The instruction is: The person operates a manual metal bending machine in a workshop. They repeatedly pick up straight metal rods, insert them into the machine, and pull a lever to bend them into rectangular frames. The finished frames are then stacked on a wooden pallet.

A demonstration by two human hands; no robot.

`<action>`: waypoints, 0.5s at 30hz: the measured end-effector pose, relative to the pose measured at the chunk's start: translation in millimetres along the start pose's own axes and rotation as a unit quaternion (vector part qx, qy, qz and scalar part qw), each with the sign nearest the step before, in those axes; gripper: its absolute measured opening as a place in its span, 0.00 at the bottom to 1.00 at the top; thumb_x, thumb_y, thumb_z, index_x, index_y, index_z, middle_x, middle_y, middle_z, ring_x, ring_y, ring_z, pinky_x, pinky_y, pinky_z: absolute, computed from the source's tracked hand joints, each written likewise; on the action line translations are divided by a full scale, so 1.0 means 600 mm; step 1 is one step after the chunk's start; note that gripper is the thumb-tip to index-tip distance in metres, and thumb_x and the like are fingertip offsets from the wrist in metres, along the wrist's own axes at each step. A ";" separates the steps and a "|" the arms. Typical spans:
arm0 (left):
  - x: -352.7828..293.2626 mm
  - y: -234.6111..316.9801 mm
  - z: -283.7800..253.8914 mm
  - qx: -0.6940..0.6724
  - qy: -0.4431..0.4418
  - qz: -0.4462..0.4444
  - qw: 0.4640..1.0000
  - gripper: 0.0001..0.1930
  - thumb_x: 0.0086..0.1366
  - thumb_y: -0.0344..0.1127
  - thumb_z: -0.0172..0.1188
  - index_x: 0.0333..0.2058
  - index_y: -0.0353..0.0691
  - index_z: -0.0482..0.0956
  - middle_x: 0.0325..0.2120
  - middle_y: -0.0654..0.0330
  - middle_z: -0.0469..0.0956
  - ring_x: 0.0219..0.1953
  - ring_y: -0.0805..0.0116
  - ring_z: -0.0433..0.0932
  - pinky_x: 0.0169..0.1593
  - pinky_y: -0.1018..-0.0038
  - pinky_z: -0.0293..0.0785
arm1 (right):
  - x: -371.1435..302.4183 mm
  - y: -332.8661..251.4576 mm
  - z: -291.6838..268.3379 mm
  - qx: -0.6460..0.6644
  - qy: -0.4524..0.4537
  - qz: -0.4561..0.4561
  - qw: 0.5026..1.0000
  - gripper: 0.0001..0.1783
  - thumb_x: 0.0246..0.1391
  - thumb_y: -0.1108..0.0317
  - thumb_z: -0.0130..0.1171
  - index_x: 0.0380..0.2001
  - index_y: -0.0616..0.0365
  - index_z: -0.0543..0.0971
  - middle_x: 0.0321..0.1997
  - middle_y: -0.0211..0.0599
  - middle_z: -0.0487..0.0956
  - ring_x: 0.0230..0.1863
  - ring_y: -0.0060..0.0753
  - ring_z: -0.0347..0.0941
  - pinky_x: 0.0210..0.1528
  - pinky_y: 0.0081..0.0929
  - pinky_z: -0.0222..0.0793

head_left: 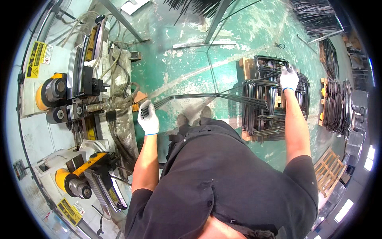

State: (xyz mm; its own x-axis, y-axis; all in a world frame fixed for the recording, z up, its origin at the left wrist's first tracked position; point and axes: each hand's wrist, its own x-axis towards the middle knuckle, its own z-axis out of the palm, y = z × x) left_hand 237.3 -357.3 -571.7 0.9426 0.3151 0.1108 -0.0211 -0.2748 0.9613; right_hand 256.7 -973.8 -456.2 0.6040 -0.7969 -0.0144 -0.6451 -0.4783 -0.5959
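Green-painted workshop floor (187, 67), worn pale in patches, seen from above the person's own shoulders. Left hand (148, 118), white-gloved, fingers (144, 111) closed round the near ends of a small bundle of thin dark bent rods (191, 96); the bundle runs level to the right, across the shoes. Right hand (288, 78), also gloved, fingers curled down onto the top rods of a stack of bent rod frames (274, 101) resting on wooden blocks; whether it grips one or only steadies it I cannot tell. Judgement: keep the bundle ends flush in the left grip and the rods level, so that none slips out or snags a frame; move both ends together. Edges: bending machine (75, 95) with yellow rollers and hoses sits just left of the left hand, so little room that side. Second rod stack (338, 105) lies beyond the first on the right, a wooden pallet (328, 167) behind it. Open floor lies ahead, between the machine and the stacks.
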 end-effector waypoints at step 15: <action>-0.007 -0.013 -0.008 -0.030 -0.007 -0.028 0.999 0.09 0.72 0.24 0.63 0.49 0.32 0.83 0.42 0.59 0.86 0.42 0.73 0.82 0.51 0.75 0.78 | -0.172 -0.235 0.166 -0.119 -0.173 -0.340 0.917 0.17 0.67 0.53 0.57 0.41 0.55 0.86 0.39 0.54 0.86 0.46 0.61 0.83 0.51 0.49 0.79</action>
State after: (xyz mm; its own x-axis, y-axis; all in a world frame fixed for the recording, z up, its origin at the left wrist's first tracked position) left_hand 231.9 -352.5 -578.2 0.9472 0.3161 0.0536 0.0122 -0.2025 0.9792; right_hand 331.8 -787.1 -450.9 0.9901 -0.1391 0.0170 -0.1229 -0.9206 -0.3708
